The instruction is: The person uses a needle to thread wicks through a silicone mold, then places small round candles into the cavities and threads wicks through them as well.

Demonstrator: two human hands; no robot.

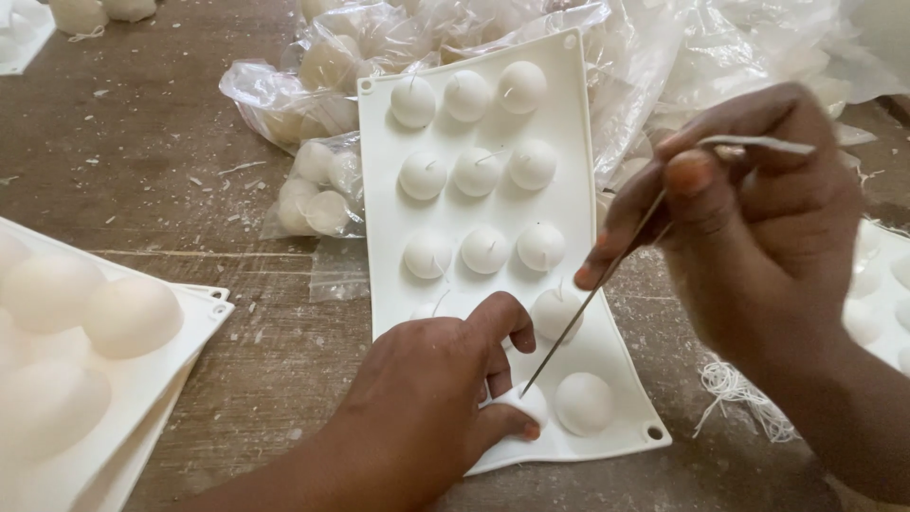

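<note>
A white silicone mould point(569, 204) with rows of round domes lies on the wooden table, most domes with a short wick sticking out. My left hand point(431, 403) rests on the mould's near end and pinches one dome point(527, 401) between thumb and fingers. My right hand point(749, 223) holds a long thin metal needle point(592, 294) with a white wick end at its top. The needle slants down and its tip touches the pinched dome. Another dome point(583, 402) without a wick sits just right of it.
More white moulds point(142, 379) are stacked at the left and another lies at the right edge point(886, 284). Clear plastic bags of round white wax balls point(318, 194) lie behind the mould. Loose white string point(735, 393) and wax crumbs litter the wooden table point(152, 171).
</note>
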